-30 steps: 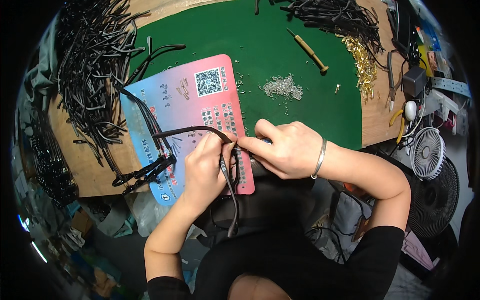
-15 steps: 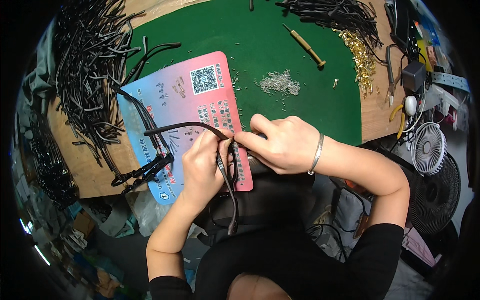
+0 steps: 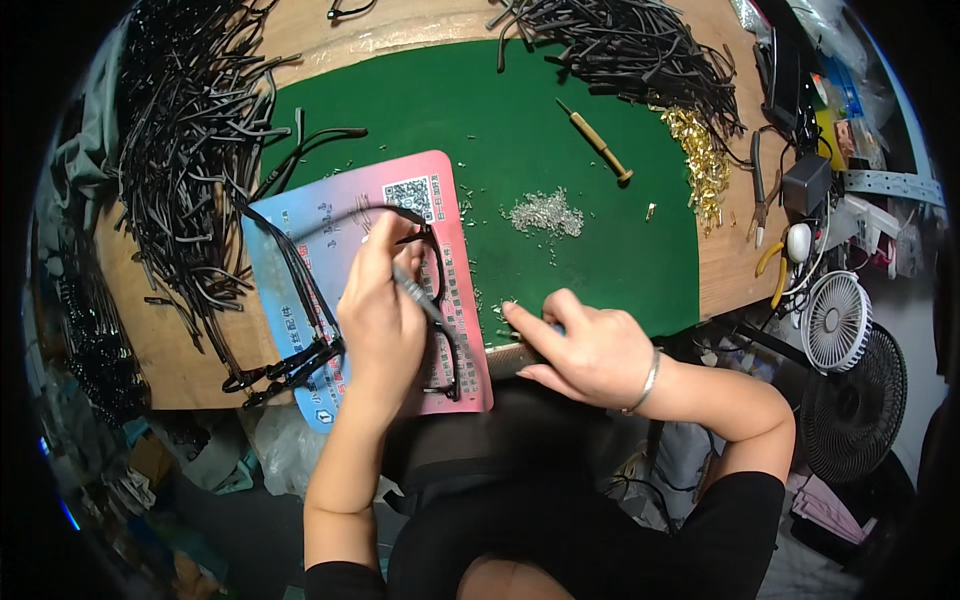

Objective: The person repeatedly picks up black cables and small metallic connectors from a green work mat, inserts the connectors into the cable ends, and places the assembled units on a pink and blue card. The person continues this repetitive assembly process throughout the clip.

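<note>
Left hand is holding the glasses in a closed grip, over the right part of the pink-and-blue card. Right hand is pointing its index finger at the green mat, the tip sitting just beside small bits near the card; a blue thing is showing by its fingers, and I cannot tell how far this grip is closing on it. Farther off, a silvery heap and a screwdriver are lying on the mat. Black strips are covering the worktop at left; gold pieces are lying at far right.
</note>
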